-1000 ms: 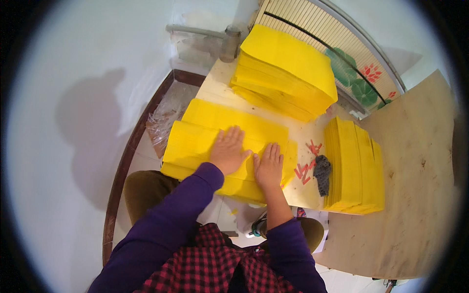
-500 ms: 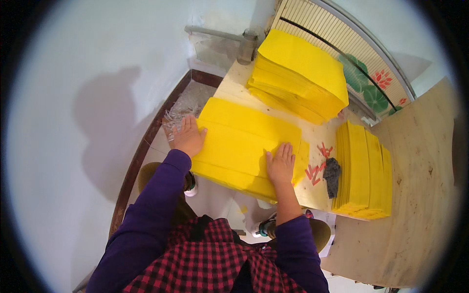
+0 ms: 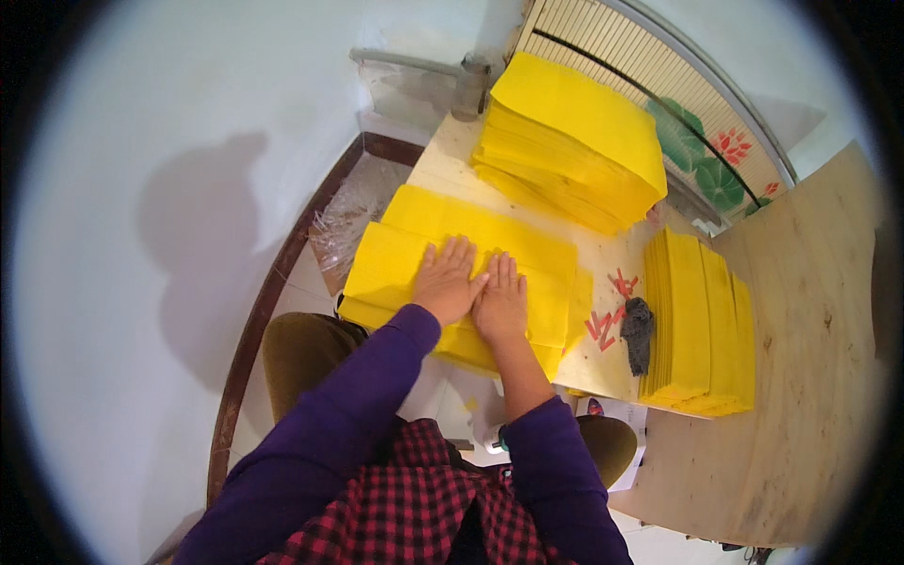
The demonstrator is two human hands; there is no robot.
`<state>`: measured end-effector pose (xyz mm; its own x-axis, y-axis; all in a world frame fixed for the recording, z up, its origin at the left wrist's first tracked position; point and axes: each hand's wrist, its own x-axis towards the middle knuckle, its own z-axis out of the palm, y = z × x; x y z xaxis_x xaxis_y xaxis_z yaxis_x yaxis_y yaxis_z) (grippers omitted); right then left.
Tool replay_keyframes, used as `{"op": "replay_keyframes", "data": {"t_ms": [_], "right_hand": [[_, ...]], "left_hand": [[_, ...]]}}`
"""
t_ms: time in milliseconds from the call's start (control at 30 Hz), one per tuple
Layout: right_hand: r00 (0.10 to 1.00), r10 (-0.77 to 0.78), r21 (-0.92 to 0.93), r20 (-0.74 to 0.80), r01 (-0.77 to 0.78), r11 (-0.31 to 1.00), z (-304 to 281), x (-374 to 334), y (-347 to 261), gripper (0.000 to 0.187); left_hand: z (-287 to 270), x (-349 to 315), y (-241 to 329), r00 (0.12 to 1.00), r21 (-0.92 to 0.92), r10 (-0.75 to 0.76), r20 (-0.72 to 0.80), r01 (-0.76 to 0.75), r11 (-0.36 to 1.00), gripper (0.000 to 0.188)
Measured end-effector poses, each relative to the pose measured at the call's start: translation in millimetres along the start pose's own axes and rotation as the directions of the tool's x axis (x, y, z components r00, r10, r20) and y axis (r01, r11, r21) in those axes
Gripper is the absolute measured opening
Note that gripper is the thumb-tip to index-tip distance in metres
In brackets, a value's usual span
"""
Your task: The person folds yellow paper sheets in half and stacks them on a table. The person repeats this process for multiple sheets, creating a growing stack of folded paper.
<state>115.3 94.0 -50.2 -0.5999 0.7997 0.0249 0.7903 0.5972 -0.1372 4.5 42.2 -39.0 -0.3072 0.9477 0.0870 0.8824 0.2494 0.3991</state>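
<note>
Brown skirting and crumpled clear wrap are noted left of the pile, the wrap below bench level.

The pile of yellow sheets rests on the near side of the bench. Its long axis runs left to right, the right end slanting toward the wearer. The top layers are offset, leaving a strip uncovered along the far side, and the near edge appears to overhang the bench.

The left hand lies palm down on the pile, near mid-length. Its fingers are straight, slightly parted and pinching nothing; the thumb reaches toward the other hand. A jar stands well beyond the pile.

The right hand lies flat just beside the left, and is the nearer to the pile's right end. Its fingers are extended, almost together, gripping nothing. Both sets of fingers point away from the wearer, across the long axis; the pile lies directly beneath them and extends to either side. Whether the thumbs touch cannot be determined.

The far stack, also yellow, sits beyond the pile. Right of the pile are red strips, then a grey cloth against the right stack, with a wooden board farther right.
</note>
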Motion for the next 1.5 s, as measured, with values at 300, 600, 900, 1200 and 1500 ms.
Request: {"op": "replay_keyframes", "data": {"t_ms": [300,600,900,1200,1500], "right_hand": [[0.991,0.136,0.023,0.009,-0.136,0.990,-10,-11,60,0.068],[0.999,0.030,0.051,0.035,-0.032,0.998,-48,19,101,0.044],[0.962,-0.068,0.247,0.264,0.001,0.969,-76,58,116,0.033],[0.941,-0.133,0.276,0.311,0.045,0.960,-148,55,91,0.036],[0.955,-0.044,0.507,0.292,-0.116,0.854,-190,19,76,0.018]], "left_hand": [[-24,-9,-88,0.964,0.189,-0.258,-0.068,0.267,0.945,0.062],[-46,-35,-151,0.857,-0.173,-0.513,-0.046,0.499,0.849,0.055],[-33,-33,-169,0.849,-0.570,-0.525,-0.066,0.400,0.718,0.043],[-62,-51,-140,0.692,-0.592,-0.455,-0.560,0.050,0.804,0.025],[-30,-149,-18,0.953,-0.851,-0.141,0.269,0.166,-0.498,0.042]]}}
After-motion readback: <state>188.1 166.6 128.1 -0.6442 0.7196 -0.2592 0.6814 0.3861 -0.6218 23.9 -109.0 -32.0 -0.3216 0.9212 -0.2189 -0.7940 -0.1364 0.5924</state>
